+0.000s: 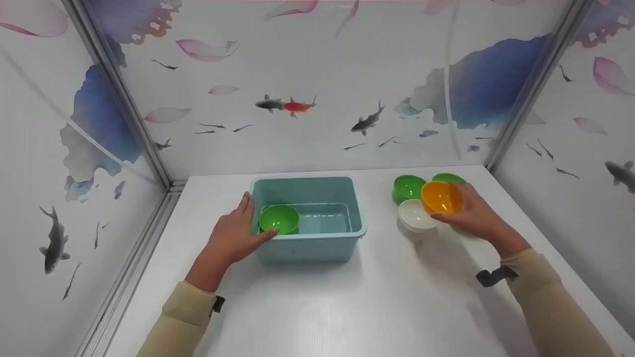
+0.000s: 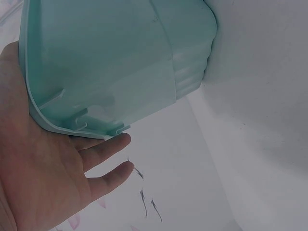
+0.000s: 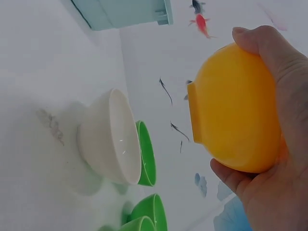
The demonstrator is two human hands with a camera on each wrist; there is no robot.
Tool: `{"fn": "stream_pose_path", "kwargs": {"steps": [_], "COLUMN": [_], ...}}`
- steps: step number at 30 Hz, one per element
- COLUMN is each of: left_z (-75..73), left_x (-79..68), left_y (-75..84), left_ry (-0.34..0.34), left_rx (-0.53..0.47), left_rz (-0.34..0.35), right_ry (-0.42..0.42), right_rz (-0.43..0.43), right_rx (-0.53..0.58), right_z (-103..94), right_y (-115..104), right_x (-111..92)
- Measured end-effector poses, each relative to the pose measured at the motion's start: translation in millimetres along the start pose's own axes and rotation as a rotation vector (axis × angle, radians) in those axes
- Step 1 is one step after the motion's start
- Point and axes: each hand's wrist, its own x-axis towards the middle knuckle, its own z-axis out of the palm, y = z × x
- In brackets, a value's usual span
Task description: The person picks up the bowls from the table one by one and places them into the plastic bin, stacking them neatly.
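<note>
White table (image 1: 317,307), back edge at white back panel (image 1: 317,148). Panel print: red fish (image 1: 298,105) touching dark fish (image 1: 268,103), pink petal (image 1: 203,50) upper left, blue blotch (image 1: 496,79) right. Metal posts (image 1: 120,94) at both back corners. Side panels (image 1: 25,163) printed likewise.

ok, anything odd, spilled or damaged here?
One thing: a grey mark on the table, near the white bowl. It breaks up the otherwise pale surface; can't tell if it's a stain, scuff or reflection. No spill or damage visible on the yellow bowl or bin.
</note>
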Motion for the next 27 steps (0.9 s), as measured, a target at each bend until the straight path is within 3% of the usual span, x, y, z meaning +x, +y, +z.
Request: {"fn": "stream_pose_path", "kwargs": {"steps": [12, 27], "left_z": [-0.8, -0.4], "left_x": [0.0, 0.4], "left_y": [-1.3, -1.8], "left_ry": [0.013, 0.023], "left_rx": [-0.004, -0.003], "left_rz": [0.019, 0.023], "right_ry": [-0.075, -0.092], "right_rz": [-0.002, -0.099], "right_rx": [0.007, 0.015], "right_z": [13.4, 35.1], "right_y": [-28.2, -66.9], "right_x": [13.5, 45.4]}}
